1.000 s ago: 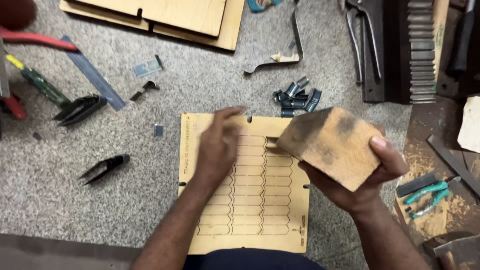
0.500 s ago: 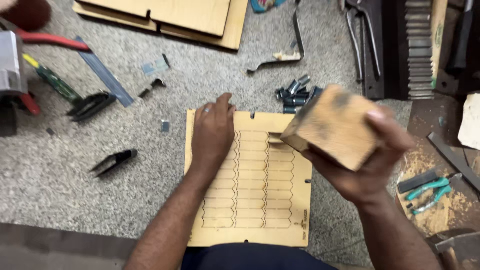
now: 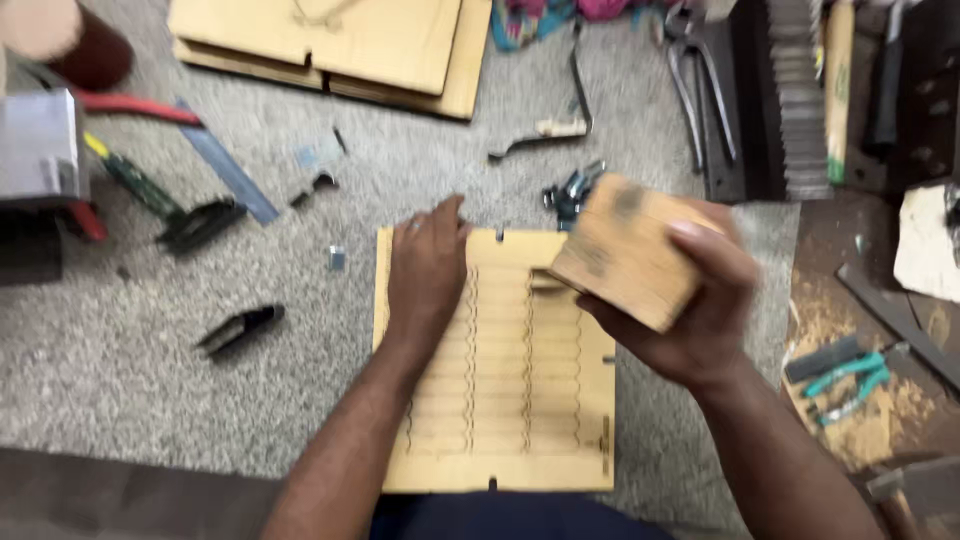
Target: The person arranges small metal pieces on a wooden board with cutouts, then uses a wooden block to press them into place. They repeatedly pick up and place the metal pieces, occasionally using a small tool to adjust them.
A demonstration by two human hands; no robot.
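Your biggest risk here is to the fingers of your left hand (image 3: 425,275): they lie flat on the upper left part of the wooden board (image 3: 495,420), close beside the spot under the wooden block (image 3: 630,250), so a blow that lands off line could catch them. The board itself is cut through with rows of wavy slots, which likely leaves its thin strips weak, and a hard or crooked strike could crack them or shift the board on the grey carpet (image 3: 150,400). Your right hand (image 3: 690,320) is wrapped around the block from below and the side, fingers closed tight on it; the block sits tilted just above the board's upper right corner, and it is blurred, so I cannot tell whether its lower edge touches the wood. Your left hand is spread open, palm down, holding nothing, only pressing the board, which lies flat in front of you.
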